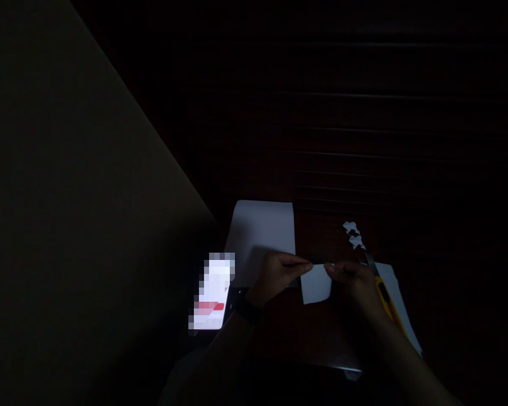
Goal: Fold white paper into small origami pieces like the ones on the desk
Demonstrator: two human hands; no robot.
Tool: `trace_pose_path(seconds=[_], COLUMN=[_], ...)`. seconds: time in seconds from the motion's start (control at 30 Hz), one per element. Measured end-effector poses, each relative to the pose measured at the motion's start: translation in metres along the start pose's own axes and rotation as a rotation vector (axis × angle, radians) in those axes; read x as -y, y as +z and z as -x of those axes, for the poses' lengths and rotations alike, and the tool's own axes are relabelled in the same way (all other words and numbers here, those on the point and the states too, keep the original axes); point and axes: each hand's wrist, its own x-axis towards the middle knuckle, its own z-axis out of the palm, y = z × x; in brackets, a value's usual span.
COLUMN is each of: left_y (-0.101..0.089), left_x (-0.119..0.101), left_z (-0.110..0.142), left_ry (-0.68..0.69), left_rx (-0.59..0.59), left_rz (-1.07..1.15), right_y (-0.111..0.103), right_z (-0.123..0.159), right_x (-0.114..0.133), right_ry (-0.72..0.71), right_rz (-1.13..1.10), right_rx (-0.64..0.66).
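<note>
A small white piece of paper hangs between my two hands above the dark table. My left hand pinches its upper left corner between thumb and finger. At the upper right corner, my right hand grips the paper the same way. Behind my left wrist lies a large white sheet, partly covered by that hand. A yellow utility knife with its blade out lies to the right, partly behind my right forearm. Small folded paper pieces sit beyond my right hand.
A lit screen, blurred out, glows at the left beside my left wrist. More white paper lies under the knife at the right. The table's front edge is near me. A pale wall rises on the left; the scene is very dark.
</note>
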Motion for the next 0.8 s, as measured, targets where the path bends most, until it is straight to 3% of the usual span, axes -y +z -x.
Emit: trace_pose_path(seconds=[0.1, 0.4, 0.63, 0.8], left_y=[-0.0013, 0.0016, 0.0025, 0.0032], left_x=[0.0018, 0.0019, 0.0027, 0.0094], left_z=[0.0004, 0.0013, -0.0016, -0.0027], left_ry=[-0.013, -0.042, -0.078, -0.073], left_rx=[0.065, 0.052, -0.067, -0.077], left_rz=[-0.024, -0.038, -0.03, 0.023], right_y=[0.0014, 0.0013, 0.0042, 0.0053], right_z=[0.0005, 0.0002, -0.0018, 0.0007], right_x=[0.0013, 0.0012, 0.0006, 0.0027], right_ry=[0.012, 0.004, 0.005, -0.051], right_rz=[-0.036, -0.137, -0.016, 0.102], right_rx=[0.03, 0.067, 0.165, 0.099])
